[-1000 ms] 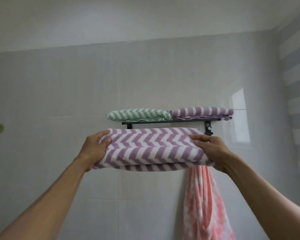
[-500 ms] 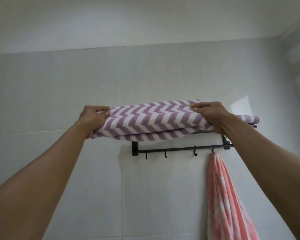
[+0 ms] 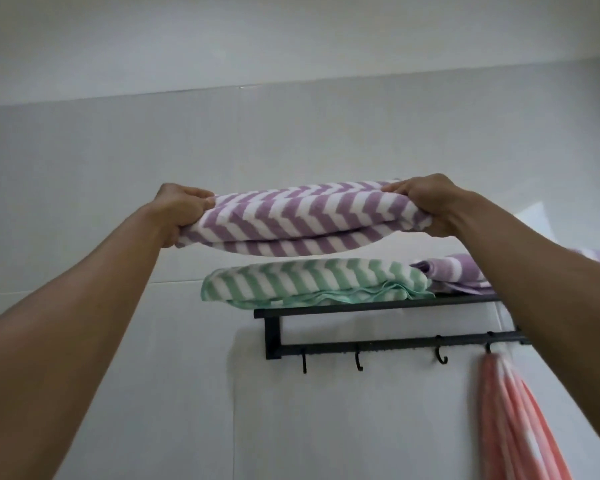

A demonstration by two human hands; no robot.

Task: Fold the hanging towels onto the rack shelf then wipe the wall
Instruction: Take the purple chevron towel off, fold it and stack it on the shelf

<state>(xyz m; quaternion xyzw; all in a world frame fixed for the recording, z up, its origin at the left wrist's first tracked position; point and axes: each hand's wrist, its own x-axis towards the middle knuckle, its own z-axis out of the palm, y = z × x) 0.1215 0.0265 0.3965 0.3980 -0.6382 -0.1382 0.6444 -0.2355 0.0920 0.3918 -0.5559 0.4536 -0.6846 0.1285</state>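
Note:
A folded purple-and-white zigzag towel (image 3: 302,220) is held in the air above the black wall rack (image 3: 378,304). My left hand (image 3: 179,211) grips its left end and my right hand (image 3: 430,202) grips its right end. On the rack shelf lie a folded green-and-white towel (image 3: 309,278) at the left and a second folded purple towel (image 3: 454,271) at the right, partly hidden by my right arm. A pink-and-white towel (image 3: 513,417) hangs from a hook at the rack's right end.
The rack's lower bar carries several black hooks (image 3: 359,362), most of them bare. Grey tiled wall (image 3: 153,375) surrounds the rack, with the white ceiling (image 3: 291,36) close above. A bright reflection (image 3: 537,223) shows on the tiles at the right.
Both hands have lifted the folded purple towel from below the shelf to above the towels lying on it. The view has shifted, so the rack now sits lower and to the right.

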